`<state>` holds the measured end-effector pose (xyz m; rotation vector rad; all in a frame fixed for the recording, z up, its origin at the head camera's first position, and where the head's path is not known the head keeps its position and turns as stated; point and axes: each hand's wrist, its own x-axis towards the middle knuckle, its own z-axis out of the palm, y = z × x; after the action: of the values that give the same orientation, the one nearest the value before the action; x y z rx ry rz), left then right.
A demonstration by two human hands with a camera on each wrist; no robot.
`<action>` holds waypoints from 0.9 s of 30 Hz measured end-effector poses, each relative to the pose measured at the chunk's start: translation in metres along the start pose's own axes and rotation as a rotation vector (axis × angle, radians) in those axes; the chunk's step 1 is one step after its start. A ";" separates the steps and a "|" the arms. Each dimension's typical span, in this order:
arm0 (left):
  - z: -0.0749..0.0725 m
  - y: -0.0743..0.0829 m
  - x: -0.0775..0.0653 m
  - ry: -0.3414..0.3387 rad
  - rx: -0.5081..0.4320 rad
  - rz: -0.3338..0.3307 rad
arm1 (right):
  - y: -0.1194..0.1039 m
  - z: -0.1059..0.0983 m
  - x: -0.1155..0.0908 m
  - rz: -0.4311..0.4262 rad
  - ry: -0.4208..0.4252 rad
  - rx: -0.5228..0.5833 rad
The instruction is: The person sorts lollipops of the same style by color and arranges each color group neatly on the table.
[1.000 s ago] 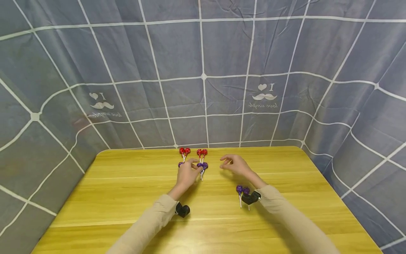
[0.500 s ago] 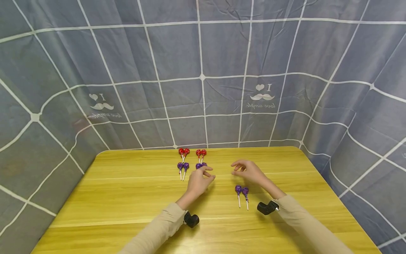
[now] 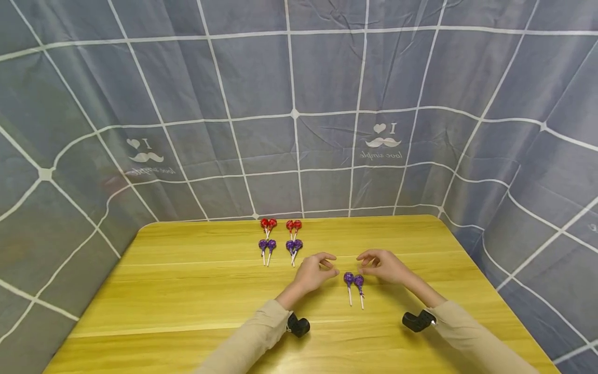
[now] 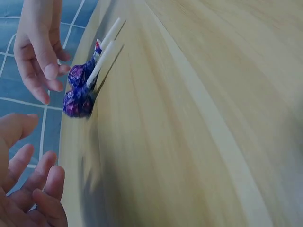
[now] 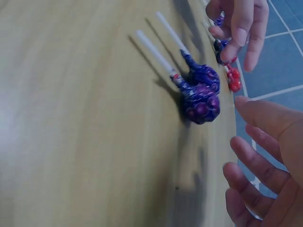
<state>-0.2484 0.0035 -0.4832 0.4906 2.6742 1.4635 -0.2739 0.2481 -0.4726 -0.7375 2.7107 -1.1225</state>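
Note:
Two purple-wrapped lollipops (image 3: 353, 280) lie side by side on the table, their white sticks pointing toward the person. My left hand (image 3: 314, 272) hovers just left of their heads, fingers loosely bent, holding nothing. On their other side my right hand (image 3: 383, 266) is held the same way, thumb and fingers apart. In the left wrist view the lollipops (image 4: 79, 92) sit beyond the spread fingers of the left hand (image 4: 31, 182). In the right wrist view the nearer lollipop (image 5: 201, 103) is apart from the right hand (image 5: 270, 165).
Toward the back, two purple pairs of lollipops (image 3: 267, 245) (image 3: 294, 246) lie below two red pairs (image 3: 268, 224) (image 3: 294, 226), sticks overlapping in places. The wooden table (image 3: 187, 291) ends at a grey curtain (image 3: 261, 145) with white lines.
My left hand has moved right, away from the back purple lollipops, uncovering them. My right hand has moved right and toward the person, to beside the front pair, which stays where it was.

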 end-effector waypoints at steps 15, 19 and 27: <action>0.027 0.009 0.014 -0.083 0.034 0.030 | 0.011 0.010 -0.016 -0.026 -0.055 0.024; 0.031 0.009 0.014 -0.089 0.095 0.067 | 0.013 0.013 -0.018 0.006 -0.041 0.004; 0.035 0.008 0.013 -0.082 0.159 0.067 | 0.010 0.017 -0.017 0.007 -0.050 0.008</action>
<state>-0.2517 0.0400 -0.4940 0.6414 2.7468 1.2225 -0.2586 0.2515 -0.4935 -0.7437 2.6642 -1.0974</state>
